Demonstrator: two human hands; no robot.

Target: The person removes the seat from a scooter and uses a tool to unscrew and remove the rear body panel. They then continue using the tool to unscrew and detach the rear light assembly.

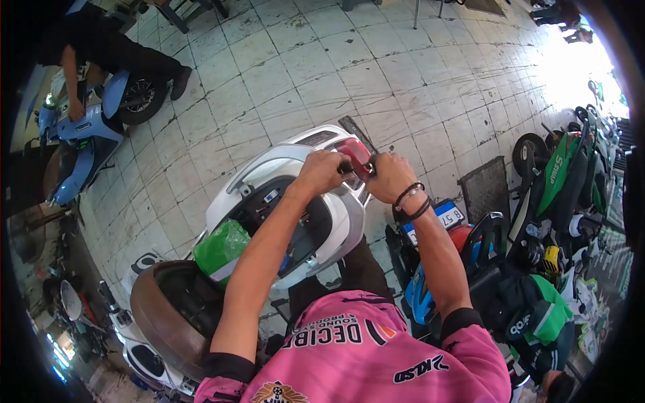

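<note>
Both hands meet over the rear of a white scooter (353, 232), beside its red tail light (353, 149). My left hand (322, 174) is closed, with a small dark piece at its fingertips. Closed too, my right hand (393, 178) has something dark and thin between thumb and fingers, close to the left fingertips. What these dark pieces are is too small to tell. The scooter's brown seat (149, 305) is tipped up, exposing the dark under-seat compartment (312, 228). A green package in clear plastic (222, 248) lies at the compartment's seat end.
A blue scooter (94, 127) stands at far left, with a person in dark clothes (127, 47) beside it. To my right are a blue scooter with a number plate (449, 216), a dark mat (485, 188) and a green motorbike (559, 168). Another person (547, 342) is at lower right.
</note>
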